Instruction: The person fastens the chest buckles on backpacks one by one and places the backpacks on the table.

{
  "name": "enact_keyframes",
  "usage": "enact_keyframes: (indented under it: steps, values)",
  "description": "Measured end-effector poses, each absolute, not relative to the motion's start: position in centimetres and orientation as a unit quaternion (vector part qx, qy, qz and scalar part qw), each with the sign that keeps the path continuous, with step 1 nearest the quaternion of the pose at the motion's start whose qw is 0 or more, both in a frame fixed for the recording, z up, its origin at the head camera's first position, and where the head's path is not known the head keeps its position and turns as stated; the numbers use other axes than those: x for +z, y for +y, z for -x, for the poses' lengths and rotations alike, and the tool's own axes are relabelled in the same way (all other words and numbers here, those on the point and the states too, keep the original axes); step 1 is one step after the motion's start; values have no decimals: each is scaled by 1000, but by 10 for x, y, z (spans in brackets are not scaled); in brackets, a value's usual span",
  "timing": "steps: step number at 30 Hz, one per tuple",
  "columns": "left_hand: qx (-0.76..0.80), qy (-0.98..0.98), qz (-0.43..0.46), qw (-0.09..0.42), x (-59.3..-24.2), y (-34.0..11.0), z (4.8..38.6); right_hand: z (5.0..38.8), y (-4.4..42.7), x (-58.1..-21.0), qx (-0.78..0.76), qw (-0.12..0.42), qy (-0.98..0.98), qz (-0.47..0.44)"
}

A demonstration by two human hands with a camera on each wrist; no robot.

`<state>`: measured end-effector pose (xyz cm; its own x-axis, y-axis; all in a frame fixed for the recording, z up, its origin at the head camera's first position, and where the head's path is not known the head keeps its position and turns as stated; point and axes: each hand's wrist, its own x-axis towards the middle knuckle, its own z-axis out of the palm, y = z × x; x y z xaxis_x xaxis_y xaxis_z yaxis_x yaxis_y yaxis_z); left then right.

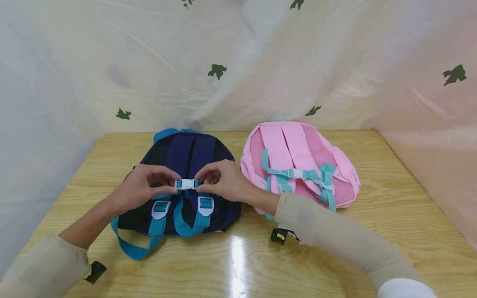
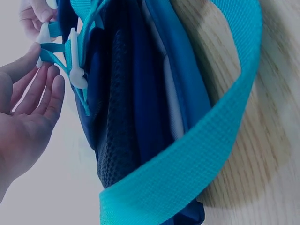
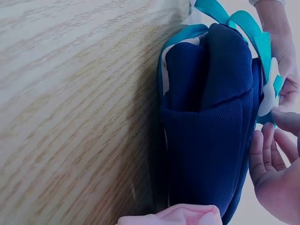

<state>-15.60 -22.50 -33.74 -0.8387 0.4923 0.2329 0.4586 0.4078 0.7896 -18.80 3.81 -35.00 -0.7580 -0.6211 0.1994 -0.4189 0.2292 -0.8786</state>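
A navy backpack (image 1: 164, 155) with teal straps lies back side up on the wooden table. Above its straps, in the head view, a white plastic side-release buckle (image 1: 187, 184) joins two teal webbing ends, its halves fitted together. My left hand (image 1: 143, 184) pinches the buckle's left end between thumb and fingers. At the right end, my right hand (image 1: 227, 182) pinches it the same way. Two white strap adjusters (image 1: 161, 209) sit below the buckle. In the left wrist view a teal strap loop (image 2: 220, 154) hangs in front of the backpack's side.
A pink backpack (image 1: 309, 142) with turquoise straps lies right of the navy one, its white chest buckle (image 1: 297, 173) fastened. The wooden table (image 1: 402, 198) ends at a pale curtain (image 1: 261, 62) with green leaf shapes.
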Motion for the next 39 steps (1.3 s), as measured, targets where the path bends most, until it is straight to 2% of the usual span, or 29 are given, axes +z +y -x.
enact_keyframes:
  steps: [8,17,21,28,39]
  values:
    - [446,847,-287,29,-335,-231,157,188,44,-348,-516,129,769,355]
    - [394,879,-266,40,-330,-241,158,183,61,-341,-496,121,777,369]
    - [380,881,-280,38,-330,-243,159,182,72,-339,-486,104,780,380]
    - [378,865,-331,-3,-328,-244,162,184,97,-335,-452,68,806,376]
    - [369,854,-367,-29,-324,-235,162,191,151,-322,-382,-61,841,380]
